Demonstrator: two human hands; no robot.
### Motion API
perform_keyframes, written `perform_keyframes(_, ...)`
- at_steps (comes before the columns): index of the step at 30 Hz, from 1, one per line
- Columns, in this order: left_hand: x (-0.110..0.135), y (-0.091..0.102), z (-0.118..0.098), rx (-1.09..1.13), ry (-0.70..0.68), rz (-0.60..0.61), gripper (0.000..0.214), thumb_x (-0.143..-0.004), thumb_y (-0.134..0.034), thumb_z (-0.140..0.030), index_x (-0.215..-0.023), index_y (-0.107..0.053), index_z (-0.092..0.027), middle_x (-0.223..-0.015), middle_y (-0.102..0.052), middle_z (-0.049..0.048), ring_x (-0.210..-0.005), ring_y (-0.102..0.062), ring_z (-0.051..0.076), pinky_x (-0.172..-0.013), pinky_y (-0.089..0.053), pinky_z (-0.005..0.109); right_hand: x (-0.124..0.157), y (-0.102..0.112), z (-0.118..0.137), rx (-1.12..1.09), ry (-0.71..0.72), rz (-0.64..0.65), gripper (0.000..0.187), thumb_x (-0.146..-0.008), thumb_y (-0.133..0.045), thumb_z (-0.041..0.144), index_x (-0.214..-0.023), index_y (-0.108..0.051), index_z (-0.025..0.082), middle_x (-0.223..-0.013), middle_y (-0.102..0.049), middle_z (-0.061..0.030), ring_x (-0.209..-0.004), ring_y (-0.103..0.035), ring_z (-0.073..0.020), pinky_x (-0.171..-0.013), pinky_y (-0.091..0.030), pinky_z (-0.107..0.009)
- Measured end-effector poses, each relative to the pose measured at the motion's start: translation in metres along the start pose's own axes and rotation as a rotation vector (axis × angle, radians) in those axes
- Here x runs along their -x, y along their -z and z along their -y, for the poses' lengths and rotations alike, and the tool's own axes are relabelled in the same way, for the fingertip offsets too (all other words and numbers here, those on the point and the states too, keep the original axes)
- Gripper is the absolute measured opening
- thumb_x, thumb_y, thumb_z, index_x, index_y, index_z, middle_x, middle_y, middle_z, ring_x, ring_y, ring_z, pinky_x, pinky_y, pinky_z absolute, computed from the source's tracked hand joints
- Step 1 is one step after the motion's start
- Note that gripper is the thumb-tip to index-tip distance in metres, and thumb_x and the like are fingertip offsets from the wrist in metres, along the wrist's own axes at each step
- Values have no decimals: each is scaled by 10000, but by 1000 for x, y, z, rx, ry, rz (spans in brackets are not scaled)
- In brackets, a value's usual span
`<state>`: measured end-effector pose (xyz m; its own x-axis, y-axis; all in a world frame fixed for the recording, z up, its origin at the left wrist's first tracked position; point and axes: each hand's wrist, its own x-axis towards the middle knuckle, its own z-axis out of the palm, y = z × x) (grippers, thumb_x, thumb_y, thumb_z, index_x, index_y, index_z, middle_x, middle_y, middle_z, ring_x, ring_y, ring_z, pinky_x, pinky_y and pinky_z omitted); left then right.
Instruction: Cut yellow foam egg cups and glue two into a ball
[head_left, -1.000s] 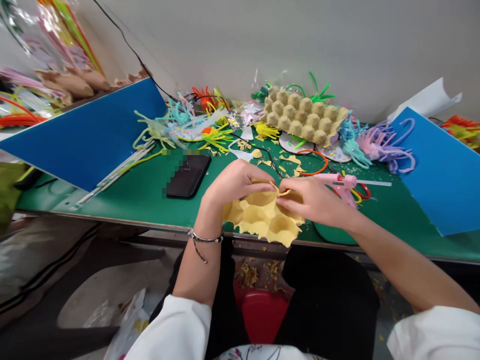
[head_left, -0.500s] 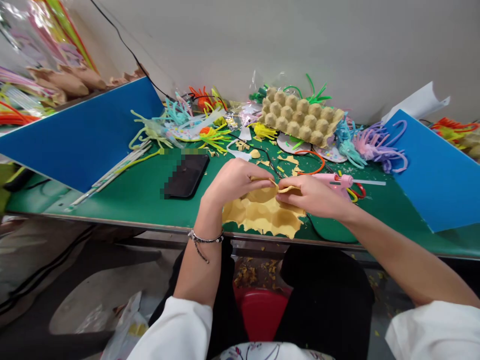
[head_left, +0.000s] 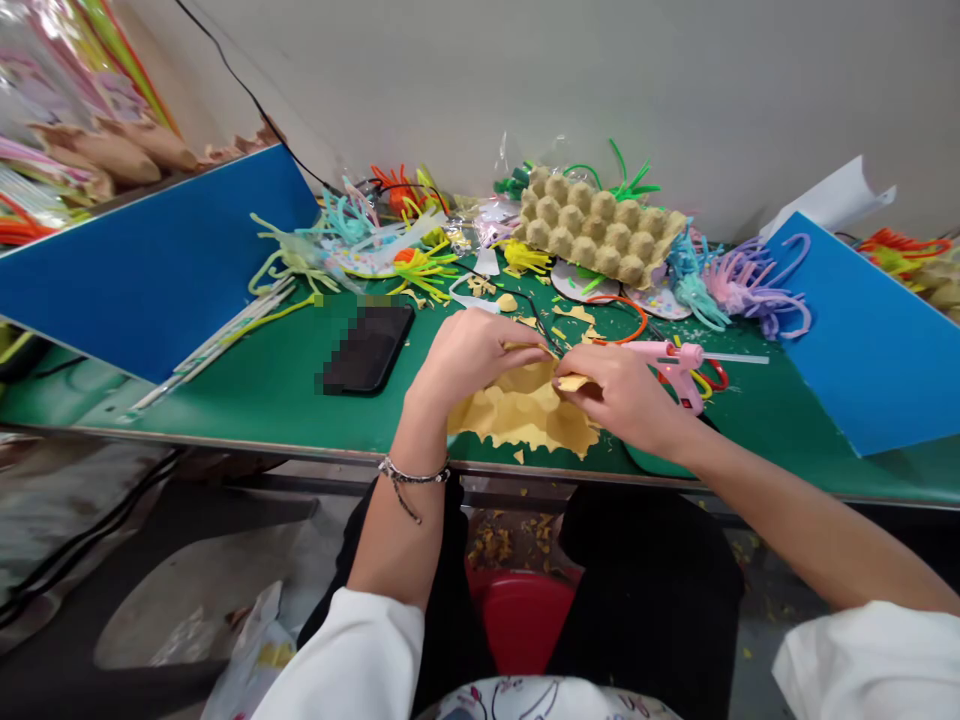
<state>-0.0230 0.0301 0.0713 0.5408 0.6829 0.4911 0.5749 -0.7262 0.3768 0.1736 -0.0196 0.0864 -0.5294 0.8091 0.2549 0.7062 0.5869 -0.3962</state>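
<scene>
A yellow egg carton piece with a ragged edge lies near the front of the green table. My left hand is closed on its far edge, thumb and fingers pinching the rim. Close beside it, my right hand pinches a strip of the same yellow carton, which bends away from the rest. Whether that strip is fully torn off is hidden by the fingers. A small yellow scrap lies at the table's front edge, below the carton.
A pink glue gun lies right of my hands, a black phone to the left. Behind sit a grey-brown egg tray and pipe-cleaner bundles. Blue boards flank the table; scraps litter it and the floor.
The strip in my right hand has turned and bent downward, and my right hand has rotated slightly. A small scrap now lies by the carton's front edge. My left hand keeps its pinch.
</scene>
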Motion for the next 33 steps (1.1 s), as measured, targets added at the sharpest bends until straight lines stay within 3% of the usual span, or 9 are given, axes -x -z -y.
perform_keyframes(3,1,2,-3,-17,-70,-2,138,-849,-664,-294,-832,-777,-218,-798,-784,29,-664,-687,132,-573,-430,201,0,6,-2,-128,-100,79,161,-817,-547,273,-813,-642,143,-741,-638,-33,-682,-547,-139,-636,-361,-250)
perform_keyframes(7,1,4,-10,-66,-171,12,145,-851,-655,-285,-795,-767,-213,-718,-765,13,-612,-663,124,-536,-401,201,-2,17,-10,-338,-263,362,320,-769,-631,451,-848,-660,142,-705,-610,-1,-638,-517,-122,-552,-343,-231)
perform_keyframes(9,0,4,-13,-70,-197,16,156,-858,-643,-282,-789,-765,-213,-696,-758,9,-601,-660,123,-523,-392,201,-2,18,-13,-422,-283,434,327,-766,-640,461,-837,-654,142,-702,-586,5,-629,-496,-109,-537,-337,-224)
perform_keyframes(17,-1,4,-14,-61,-206,15,188,-879,-604,-293,-818,-768,-222,-704,-757,8,-605,-654,111,-520,-388,194,8,11,-8,-585,-301,306,310,-739,-693,451,-745,-569,166,-632,-480,51,-565,-377,-66,-508,-291,-206)
perform_keyframes(24,0,4,-19,-136,-230,-19,201,-889,-597,-302,-808,-758,-213,-722,-757,-1,-622,-650,112,-496,-336,217,9,21,-9,-495,-308,340,325,-761,-655,481,-725,-565,171,-611,-462,50,-555,-390,-74,-503,-303,-212)
perform_keyframes(28,0,1,-31,-186,-329,-19,275,-930,-532,-325,-796,-742,-210,-690,-736,-6,-578,-615,99,-491,-311,239,4,40,-23,-325,-172,521,319,-750,-651,475,-895,-662,192,-749,-611,-7,-670,-536,-136,-546,-381,-235)
perform_keyframes(30,-1,-2,-37,-202,-408,-24,297,-952,-494,-332,-826,-735,-212,-696,-732,-3,-584,-615,99,-508,-324,243,0,49,-28,-223,-83,611,307,-709,-682,476,-848,-686,203,-764,-628,-19,-704,-555,-158,-551,-391,-244)
perform_keyframes(33,-3,-6,-40,-261,-460,-83,341,-976,-442,-331,-813,-716,-211,-682,-722,-1,-575,-600,100,-533,-346,249,-2,52,-27,-169,-126,642,314,-744,-635,499,-651,-598,202,-626,-509,20,-596,-468,-118,-507,-344,-232)
